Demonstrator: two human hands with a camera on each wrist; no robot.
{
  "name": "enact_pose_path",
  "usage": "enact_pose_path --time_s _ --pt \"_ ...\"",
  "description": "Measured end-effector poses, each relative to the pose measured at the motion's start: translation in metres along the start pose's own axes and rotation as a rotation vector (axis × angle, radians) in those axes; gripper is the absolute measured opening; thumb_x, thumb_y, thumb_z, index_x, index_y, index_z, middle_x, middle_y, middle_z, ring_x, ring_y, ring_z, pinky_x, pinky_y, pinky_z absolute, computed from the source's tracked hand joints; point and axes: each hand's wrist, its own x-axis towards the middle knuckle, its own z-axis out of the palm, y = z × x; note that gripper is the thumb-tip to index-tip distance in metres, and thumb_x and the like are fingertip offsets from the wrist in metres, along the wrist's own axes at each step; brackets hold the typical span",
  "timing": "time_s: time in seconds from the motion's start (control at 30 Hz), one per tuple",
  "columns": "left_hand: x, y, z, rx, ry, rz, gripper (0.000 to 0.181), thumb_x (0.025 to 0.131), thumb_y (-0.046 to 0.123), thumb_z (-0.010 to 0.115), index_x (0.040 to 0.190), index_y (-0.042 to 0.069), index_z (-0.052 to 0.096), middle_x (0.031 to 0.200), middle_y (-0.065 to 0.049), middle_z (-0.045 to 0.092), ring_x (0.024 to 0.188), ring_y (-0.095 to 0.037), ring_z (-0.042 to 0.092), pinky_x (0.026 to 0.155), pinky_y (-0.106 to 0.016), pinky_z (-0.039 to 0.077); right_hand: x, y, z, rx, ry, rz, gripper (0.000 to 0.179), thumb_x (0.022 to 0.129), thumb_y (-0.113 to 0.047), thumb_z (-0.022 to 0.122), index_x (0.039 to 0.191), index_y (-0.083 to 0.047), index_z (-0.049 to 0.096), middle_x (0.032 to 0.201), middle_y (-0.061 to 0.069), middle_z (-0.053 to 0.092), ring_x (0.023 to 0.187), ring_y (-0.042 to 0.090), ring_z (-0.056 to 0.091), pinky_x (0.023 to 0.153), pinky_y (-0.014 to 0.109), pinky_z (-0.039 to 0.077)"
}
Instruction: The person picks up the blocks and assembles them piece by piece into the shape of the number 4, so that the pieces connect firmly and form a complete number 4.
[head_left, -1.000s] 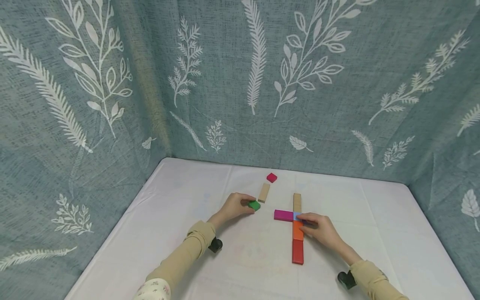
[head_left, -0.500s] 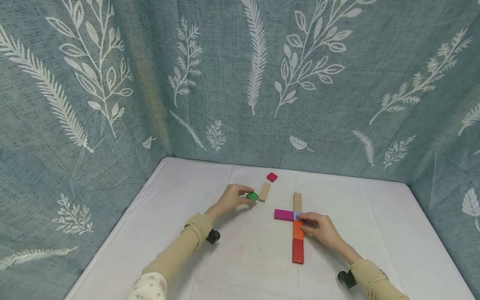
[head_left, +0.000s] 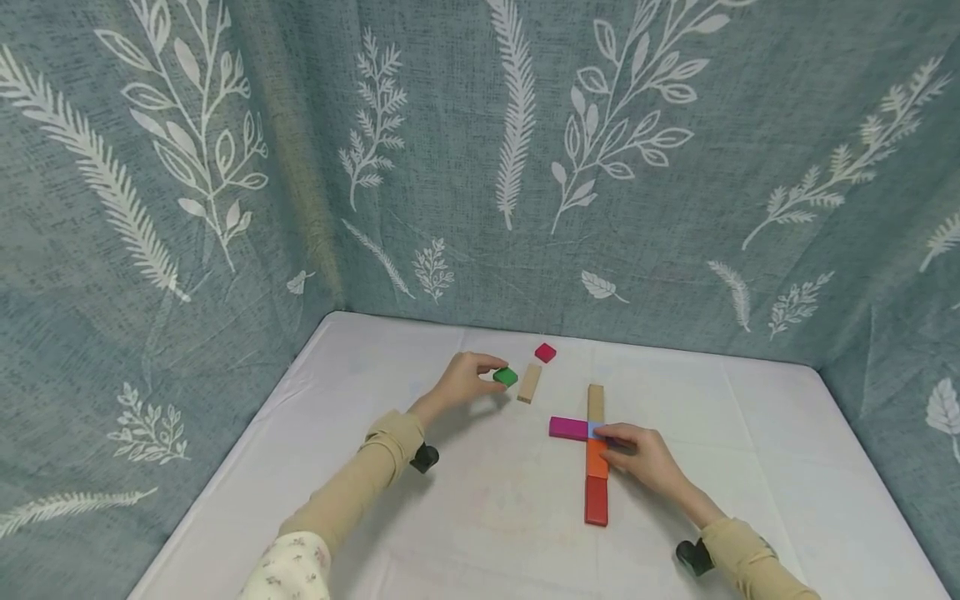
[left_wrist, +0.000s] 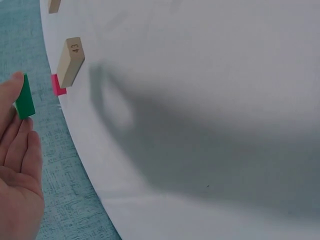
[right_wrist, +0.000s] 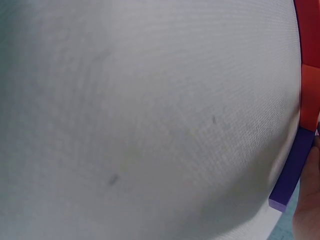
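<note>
I see the small green wooden block (head_left: 506,377) shifted toward the far edge of the table (head_left: 450,533).
The left hand (head_left: 461,381) pinches it aloft, digits parted just its width, beside the plain oblong wooden block (head_left: 529,384); the cross of coloured blocks (head_left: 596,463) gains nothing. Whether the right hand (head_left: 649,460) near its centre grips, I can't tell.

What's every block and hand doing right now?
Left hand: pinching
Green block: pinched, lifted
Purple block: lying down
Right hand: at purple block, grip unclear
Blue block: partly covered by fingers
Orange block: lying, partly covered
Magenta block: lying down
Red block: lying down
Cross's wooden block: lying down
Loose wooden block: lying down
Pink block: resting untouched
</note>
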Motion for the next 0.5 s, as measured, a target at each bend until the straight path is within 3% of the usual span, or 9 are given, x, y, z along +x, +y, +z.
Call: enact_pose_path --time_s 0.2,0.5 --pt "0.0 0.004 -0.003 0.012 0.007 -0.007 0.038 0.08 0.009 0.075 0.115 -0.004 0.066 0.117 -0.017 0.066 0.113 -0.03 0.061 0.099 -0.034 0.048 0.0 0.0 0.0 0.01 0.0 -0.008 0.035 0.08 -0.002 0.072 0.115 -0.002 0.068 0.113 0.014 0.068 0.107 0.032 0.063 0.089 0.039 0.053" --pt "0.0 0.009 0.008 -0.005 0.006 0.007 0.037 0.079 0.01 0.076 0.113 -0.002 0.067 0.115 -0.016 0.068 0.112 -0.029 0.062 0.097 -0.035 0.05 0.0 0.001 0.001 0.005 -0.002 0.0 0.036 0.08 -0.003 0.072 0.115 -0.002 0.067 0.114 0.014 0.068 0.107 0.031 0.063 0.089 0.039 0.052"
